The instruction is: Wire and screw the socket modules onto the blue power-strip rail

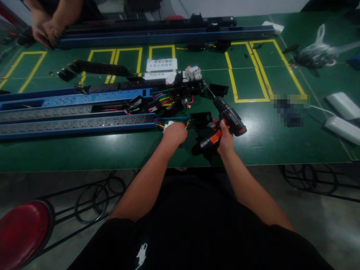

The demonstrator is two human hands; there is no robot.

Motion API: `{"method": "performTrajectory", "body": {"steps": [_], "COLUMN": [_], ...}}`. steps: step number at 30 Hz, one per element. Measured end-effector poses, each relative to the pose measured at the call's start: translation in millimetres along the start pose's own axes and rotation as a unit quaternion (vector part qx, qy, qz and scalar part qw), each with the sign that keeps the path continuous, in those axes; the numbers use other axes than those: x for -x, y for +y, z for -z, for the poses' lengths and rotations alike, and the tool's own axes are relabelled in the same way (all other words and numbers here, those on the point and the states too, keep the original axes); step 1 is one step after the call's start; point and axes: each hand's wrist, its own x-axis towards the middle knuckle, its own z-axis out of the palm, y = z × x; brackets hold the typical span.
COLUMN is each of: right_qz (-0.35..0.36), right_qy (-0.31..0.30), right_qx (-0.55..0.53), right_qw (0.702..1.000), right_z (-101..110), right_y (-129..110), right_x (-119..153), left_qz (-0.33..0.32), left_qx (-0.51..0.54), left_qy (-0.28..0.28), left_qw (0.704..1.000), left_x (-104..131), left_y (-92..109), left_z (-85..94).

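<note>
In my right hand [225, 138] is a black and orange cordless drill [230, 119]. Its long bit points up and left, the tip close to dark parts beside a white circuit breaker [193, 73]. My left hand [176, 134] is closed at the end of the nearest power strip [112, 123]. Coloured wires and a bit of white show around its fingers, but what they grip is hidden. Between my hands sits a black end housing [200, 119]. More wires [165, 100] and black housings lie loose behind my left hand.
Blue and grey strips [97, 97] run off to the left. Farther back are a black strip [98, 68], paper labels [162, 64] and yellow taped outlines [251, 100]. A co-worker's hands [49, 32] work at the far left. A plastic bag [316, 54] and white blocks [343, 127] lie right.
</note>
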Motion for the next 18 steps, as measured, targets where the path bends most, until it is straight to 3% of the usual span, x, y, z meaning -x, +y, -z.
{"method": "performTrajectory", "body": {"steps": [5, 11, 18], "right_qz": [-0.003, -0.012, -0.033], "right_qy": [0.008, 0.015, 0.021], "right_qx": [-0.017, -0.025, -0.033], "right_qw": [1.000, 0.999, 0.999], "right_z": [0.4, -0.9, -2.8], "right_y": [-1.1, -2.0, -8.2], "right_x": [0.2, 0.9, -4.6], "left_qz": [0.031, 0.009, -0.026], "left_qx": [0.011, -0.005, -0.055], "left_qy": [-0.008, -0.017, -0.007], "left_qw": [0.999, 1.000, 0.998], "left_x": [-5.6, -20.0, -25.2], "left_y": [1.8, 10.6, 7.6], "left_z": [-1.1, 4.8, 4.7]}}
